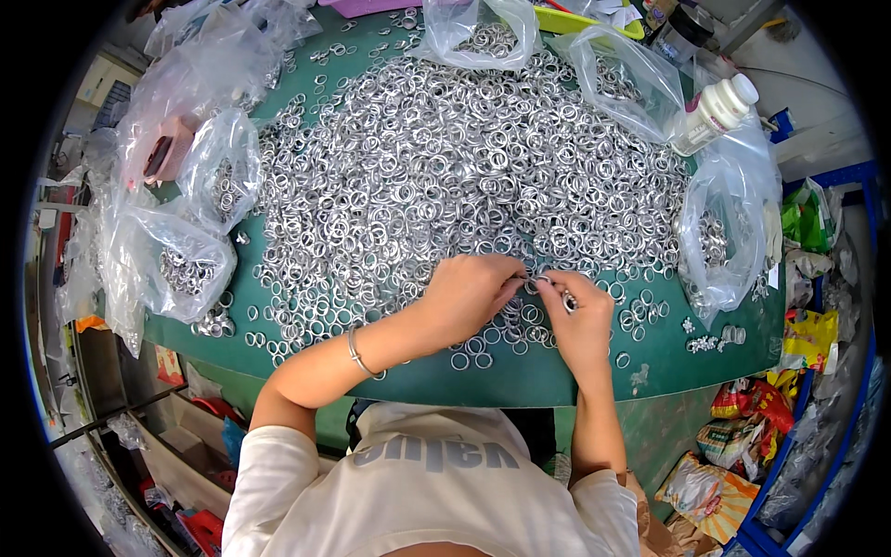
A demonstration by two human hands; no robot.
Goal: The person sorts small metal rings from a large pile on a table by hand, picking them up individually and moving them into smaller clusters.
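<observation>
A wide heap of silver metal rings [464,167] covers the green tabletop [427,385]. At the near edge of the heap, my left hand [469,295] is closed, thumb and forefinger pinched at a small ring [531,286]. Facing it, my right hand [583,320] is closed too, its thumb and forefinger meeting close to that ring. More rings [569,300] show inside the curled fingers of the right hand. Loose rings [478,353] lie under and around both hands. How far the left fingertips wrap the ring is partly hidden.
Clear plastic bags with rings stand around the heap: one left [186,265], one right [729,223], one at the back [483,37]. A white bottle [716,113] stands back right. A pink container [174,148] sits left. Small metal pieces [705,343] lie front right.
</observation>
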